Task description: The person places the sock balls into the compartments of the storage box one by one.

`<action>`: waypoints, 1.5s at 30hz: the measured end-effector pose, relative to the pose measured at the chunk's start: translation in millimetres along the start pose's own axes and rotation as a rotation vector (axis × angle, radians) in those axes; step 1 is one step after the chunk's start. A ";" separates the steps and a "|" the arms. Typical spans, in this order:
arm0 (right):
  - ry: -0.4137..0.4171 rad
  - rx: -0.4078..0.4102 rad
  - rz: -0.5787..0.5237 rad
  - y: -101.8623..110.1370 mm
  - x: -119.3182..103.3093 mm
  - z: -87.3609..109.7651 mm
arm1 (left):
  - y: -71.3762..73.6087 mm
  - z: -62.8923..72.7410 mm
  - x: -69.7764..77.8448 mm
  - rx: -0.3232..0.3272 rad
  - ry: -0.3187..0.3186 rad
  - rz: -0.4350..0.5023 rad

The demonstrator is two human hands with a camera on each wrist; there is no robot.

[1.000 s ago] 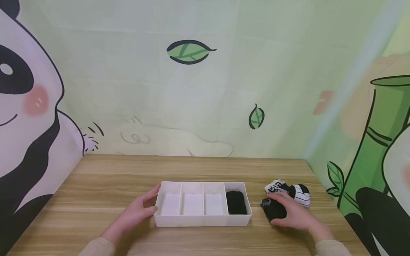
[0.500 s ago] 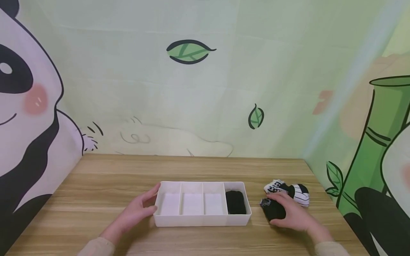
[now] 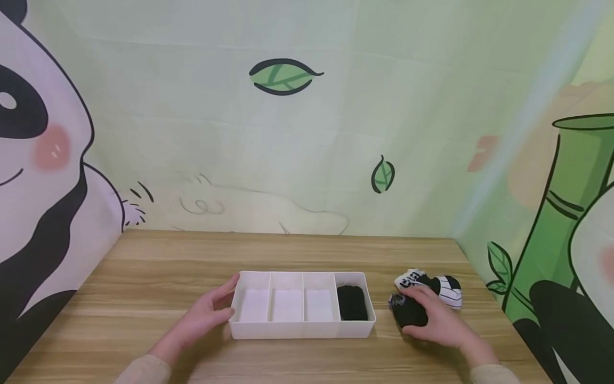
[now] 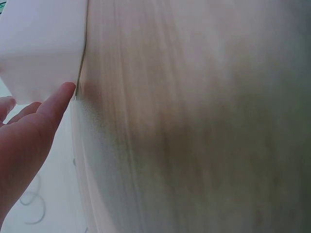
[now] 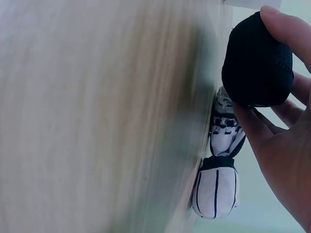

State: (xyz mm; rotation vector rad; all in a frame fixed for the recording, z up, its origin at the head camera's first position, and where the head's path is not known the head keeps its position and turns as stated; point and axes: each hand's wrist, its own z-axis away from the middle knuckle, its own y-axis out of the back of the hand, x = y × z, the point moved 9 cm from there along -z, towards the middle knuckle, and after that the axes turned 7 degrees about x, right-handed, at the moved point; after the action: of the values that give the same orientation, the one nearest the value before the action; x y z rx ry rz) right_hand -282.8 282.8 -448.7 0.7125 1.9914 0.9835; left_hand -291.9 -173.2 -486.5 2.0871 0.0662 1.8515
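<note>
My right hand [image 3: 440, 320] holds a rolled black pair of socks [image 3: 409, 311] between thumb and fingers, at the right of the table. In the right wrist view the rolled black socks [image 5: 257, 63] sit between thumb and fingertips. Just behind them lie a white rolled pair with black patterning [image 3: 411, 278] and a white one with black stripes [image 3: 450, 292]. At the left end of a white four-part box [image 3: 302, 330], my left hand [image 3: 206, 317] rests with fairly straight fingers and thumb against its side. Another black sock roll [image 3: 352, 303] fills the box's rightmost compartment.
The box stands on a wood-grain table [image 3: 288, 250], with white dividers [image 3: 304, 298] between its compartments. A printed backdrop [image 3: 307, 133] with a panda and leaves rises behind the table and along both sides.
</note>
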 end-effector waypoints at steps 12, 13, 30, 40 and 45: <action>-0.024 0.063 -0.035 11.4 -0.3 -3.8 | -0.1 -0.6 0.6 0.002 0.008 0.000; -0.020 0.068 -0.039 12.4 -1.2 -4.2 | -0.2 -0.7 0.5 0.001 0.008 0.002; -0.037 0.121 -0.041 22.1 -21.4 -20.8 | -1.5 -0.7 -0.9 -0.019 -0.002 0.011; 0.074 0.189 -0.040 23.1 -47.4 -35.4 | -1.7 -0.2 0.0 -0.021 -0.011 0.015; 0.099 0.190 -0.062 16.2 -56.5 -42.2 | -1.5 0.2 0.8 -0.018 -0.006 0.013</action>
State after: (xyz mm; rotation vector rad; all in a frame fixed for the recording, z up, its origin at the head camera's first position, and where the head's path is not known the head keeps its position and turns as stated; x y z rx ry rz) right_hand -285.8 233.1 -396.2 0.7112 2.2009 0.8147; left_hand -291.3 -171.6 -486.2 2.0854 0.0350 1.8465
